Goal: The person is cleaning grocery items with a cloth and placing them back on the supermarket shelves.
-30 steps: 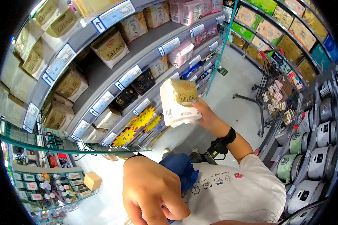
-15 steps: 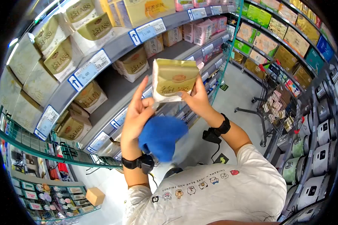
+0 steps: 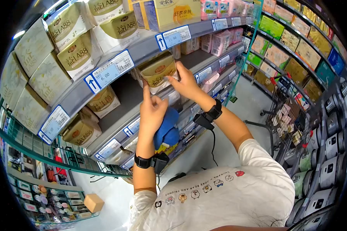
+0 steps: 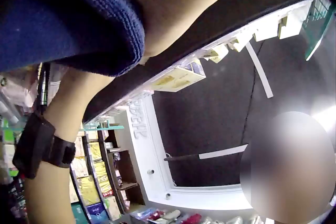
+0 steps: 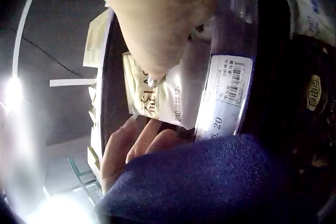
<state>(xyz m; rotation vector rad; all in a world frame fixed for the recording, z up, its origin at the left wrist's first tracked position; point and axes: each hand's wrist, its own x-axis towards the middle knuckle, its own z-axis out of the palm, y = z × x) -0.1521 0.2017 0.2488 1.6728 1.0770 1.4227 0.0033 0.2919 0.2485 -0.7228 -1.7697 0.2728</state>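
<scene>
A gold-and-white pack of sanitary pads (image 3: pixel 158 70) is at the front of the middle shelf, partly under the shelf above. My right hand (image 3: pixel 188 82) grips its right side, thumb on the gold front. The left hand (image 3: pixel 151 111) has its index finger stretched to the pack's lower left corner, the other fingers curled. A blue cloth (image 3: pixel 168 129) hangs from that hand, and it fills the upper left of the left wrist view. In the right wrist view the pack (image 5: pixel 170 95) stands behind a price strip, with left-hand fingers (image 5: pixel 139 145) beside it.
Similar packs (image 3: pixel 81 54) crowd the upper shelf, beside a yellow box (image 3: pixel 177 13). More packs (image 3: pixel 83 131) stand left on the middle shelf. Price labels (image 3: pixel 110 73) line the shelf edges. A loaded shopping cart (image 3: pixel 289 111) stands at right, and rice cookers (image 3: pixel 316 202) line the right side.
The right hand has carried the pack from in front of me to the shelf, further up and left. The left hand rose from near my body to the pack, the blue cloth moving with it.
</scene>
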